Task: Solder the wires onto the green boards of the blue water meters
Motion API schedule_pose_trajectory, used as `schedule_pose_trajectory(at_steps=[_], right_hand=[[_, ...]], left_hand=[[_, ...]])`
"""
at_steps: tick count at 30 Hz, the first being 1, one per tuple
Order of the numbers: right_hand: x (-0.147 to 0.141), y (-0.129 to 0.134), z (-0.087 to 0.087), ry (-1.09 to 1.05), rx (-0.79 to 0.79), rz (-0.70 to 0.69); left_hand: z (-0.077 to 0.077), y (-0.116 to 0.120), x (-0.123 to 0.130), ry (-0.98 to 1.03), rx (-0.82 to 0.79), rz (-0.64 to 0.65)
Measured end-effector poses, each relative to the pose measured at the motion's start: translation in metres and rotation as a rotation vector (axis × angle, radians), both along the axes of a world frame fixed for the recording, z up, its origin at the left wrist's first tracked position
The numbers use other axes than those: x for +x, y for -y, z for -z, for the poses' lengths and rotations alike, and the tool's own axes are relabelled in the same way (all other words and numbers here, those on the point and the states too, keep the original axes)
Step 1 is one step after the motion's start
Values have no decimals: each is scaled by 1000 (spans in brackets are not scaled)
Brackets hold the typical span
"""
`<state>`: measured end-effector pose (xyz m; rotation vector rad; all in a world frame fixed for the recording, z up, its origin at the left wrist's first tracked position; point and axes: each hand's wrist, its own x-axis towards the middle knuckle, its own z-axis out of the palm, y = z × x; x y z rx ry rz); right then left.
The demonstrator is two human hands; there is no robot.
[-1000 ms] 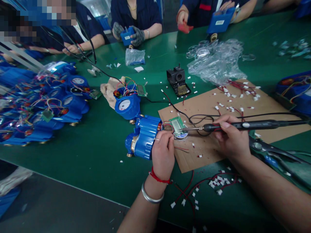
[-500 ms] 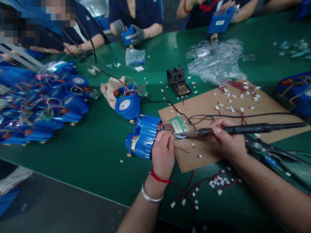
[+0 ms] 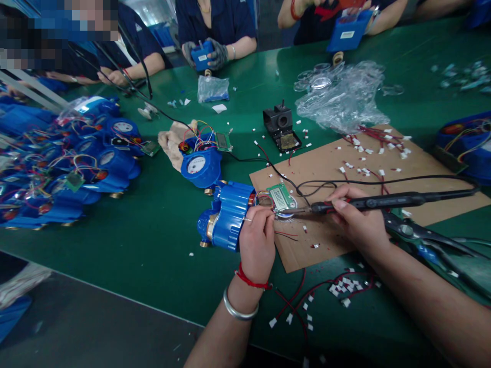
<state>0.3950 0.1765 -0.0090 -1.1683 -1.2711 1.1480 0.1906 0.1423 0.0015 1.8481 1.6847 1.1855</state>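
Note:
My right hand [image 3: 358, 217] grips a soldering iron [image 3: 378, 202] like a pen. Its metal tip reaches the lower edge of a small green circuit board [image 3: 282, 197] with an LCD showing digits. At that same edge, my left hand [image 3: 259, 237] is closed in a pinch on thin wires; the fingertips partly hide them. Red and dark wire ends [image 3: 286, 235] stick out beside that hand. A blue water meter [image 3: 233, 214] lies on its side against the left hand, joined to the board by thin wires. Part of a clear round disc shows beneath the board.
Cardboard [image 3: 326, 245] lies under the work, scattered with white-plugged leads [image 3: 362, 151]. Pliers [image 3: 408, 230] lie below the right wrist. Beyond are an iron stand [image 3: 282, 122], another meter [image 3: 199, 166] on a cloth and plastic bags [image 3: 341, 97]. Many meters [image 3: 76, 163] crowd the left. Co-workers sit opposite.
The soldering iron's rear end and cable have shifted slightly, while its tip stays at the board's edge. My left hand holds still. A gloved co-worker's hand has moved on a blue housing.

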Motion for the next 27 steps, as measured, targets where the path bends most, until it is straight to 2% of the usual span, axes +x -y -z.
schedule_pose_trajectory(at_steps=[12,19,27], right_hand=[[-1,-1,-1,-106,-61,23],[-2,-5,-3,-286,10,99],[-1,-11,1,-393,69,81]], left_hand=[[-1,0,0,-2,-14,1],[0,0,0,-14,-19,0],[0,1,0,-17,-37,-1]])
